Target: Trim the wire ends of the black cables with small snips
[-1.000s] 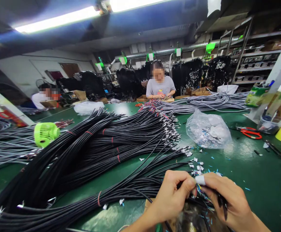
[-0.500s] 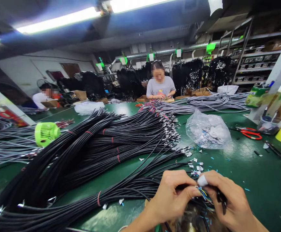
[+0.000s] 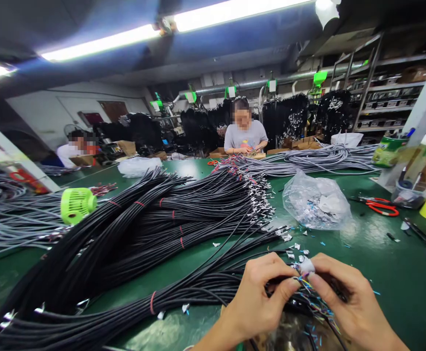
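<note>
Ceil. tubes (image 3: 234, 10) v. bright | bkgd dim | tabletop (image 3: 392, 258) glare | edges stretched

Cable workshop: long green worktable (image 3: 403, 273), tied bundles of black cables (image 3: 209, 204), coils of grey cable (image 3: 326, 158), co-worker (image 3: 247, 135) busy at opposite side, metal shelves (image 3: 395, 87) behind, tube lights (image 3: 242, 13) overhead.

No text, brand or number could be read. The markings on the green can (image 3: 387, 152) at the right were too small and blurred, as was the print on the seated person's grey shirt (image 3: 253, 134).
</note>
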{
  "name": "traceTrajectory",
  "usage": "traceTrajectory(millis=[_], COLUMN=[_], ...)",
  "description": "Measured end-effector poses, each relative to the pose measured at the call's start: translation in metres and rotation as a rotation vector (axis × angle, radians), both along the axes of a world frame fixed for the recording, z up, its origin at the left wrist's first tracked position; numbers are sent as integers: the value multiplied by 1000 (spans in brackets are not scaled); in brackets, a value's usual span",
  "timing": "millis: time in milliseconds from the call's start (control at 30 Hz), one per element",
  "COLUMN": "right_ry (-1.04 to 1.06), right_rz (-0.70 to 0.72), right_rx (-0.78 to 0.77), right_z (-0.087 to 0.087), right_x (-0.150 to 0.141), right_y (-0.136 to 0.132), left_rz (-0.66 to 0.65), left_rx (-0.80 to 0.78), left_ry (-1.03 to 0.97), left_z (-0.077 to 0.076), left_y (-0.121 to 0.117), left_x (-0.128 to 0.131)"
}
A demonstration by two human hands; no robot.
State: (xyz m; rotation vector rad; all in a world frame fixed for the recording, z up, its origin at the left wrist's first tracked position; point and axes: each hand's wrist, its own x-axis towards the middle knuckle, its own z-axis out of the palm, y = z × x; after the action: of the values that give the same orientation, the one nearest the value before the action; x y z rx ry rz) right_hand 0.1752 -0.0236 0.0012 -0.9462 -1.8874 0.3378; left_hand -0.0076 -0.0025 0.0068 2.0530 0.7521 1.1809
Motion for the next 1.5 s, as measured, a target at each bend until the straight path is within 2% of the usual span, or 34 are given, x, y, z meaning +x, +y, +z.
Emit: traceTrajectory(millis=[133,233,333,533,700,867,1100,1367,1500], right_ry=[-57,-137,-168,-81,7,-47,-33,-176,-133], right_rz=[3,62,31,50,-40,128,152,127,-27], right_rx=[135,155,145,106,154,179,150,184,146], right_z=[-3,-4,-5,-5,0,3,-4,-8,-10], right_x=[2,2,1,-1,-1,-3,-6,0,5], right_y=[2,2,0,-2,-2,-4,-2,-4,2], left_rz=[-12,2,16,36,7,-32,-145,-213,-233], left_rx=[-10,7,29,-2,-91,-202,-254,-206,-168], left_ry=[37,75,107,75,40,-5,-28,56,64], left_z=[0,-1,-1,0,-2,-4,1,1,2], left_y=[0,-1,-1,-3,-5,-3,-1,1,1], left_x=[0,0,0,3,4,2,1,-4,-6])
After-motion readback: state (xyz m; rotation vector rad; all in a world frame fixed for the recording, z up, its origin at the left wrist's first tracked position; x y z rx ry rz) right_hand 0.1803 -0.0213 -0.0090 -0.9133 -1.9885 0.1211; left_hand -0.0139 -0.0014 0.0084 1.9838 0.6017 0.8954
